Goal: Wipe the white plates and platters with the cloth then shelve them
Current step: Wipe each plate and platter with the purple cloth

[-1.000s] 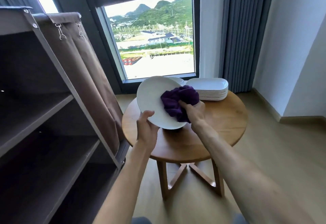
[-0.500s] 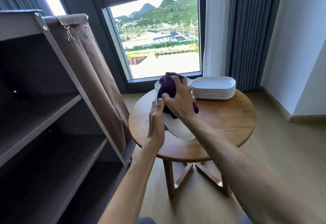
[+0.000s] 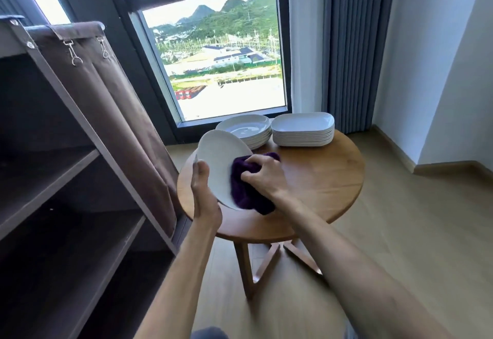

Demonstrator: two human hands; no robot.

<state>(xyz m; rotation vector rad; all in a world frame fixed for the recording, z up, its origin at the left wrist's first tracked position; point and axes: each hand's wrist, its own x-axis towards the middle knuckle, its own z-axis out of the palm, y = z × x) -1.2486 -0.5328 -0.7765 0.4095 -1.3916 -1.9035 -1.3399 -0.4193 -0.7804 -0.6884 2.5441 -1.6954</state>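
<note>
My left hand point(image 3: 204, 194) grips a round white plate point(image 3: 217, 162) by its near left rim and holds it tilted above the round wooden table point(image 3: 320, 178). My right hand point(image 3: 262, 176) is closed on a purple cloth point(image 3: 241, 192), which presses against the plate's lower right part. Behind them on the table stand a stack of round white plates point(image 3: 245, 128) and, to its right, a stack of rectangular white platters point(image 3: 302, 129). The shelf unit point(image 3: 66, 178) with bare dark shelves stands at my left.
A brown fabric cover point(image 3: 112, 98) hangs down the shelf unit's right side, close to the table's left edge. A tall window point(image 3: 218, 53) and a grey curtain point(image 3: 349, 45) are behind the table. Wooden floor point(image 3: 400, 232) spreads to the right, up to a white wall.
The plate has turned its face back toward me and tilted, and my right hand with the cloth has slid from its top edge down to its lower right part.
</note>
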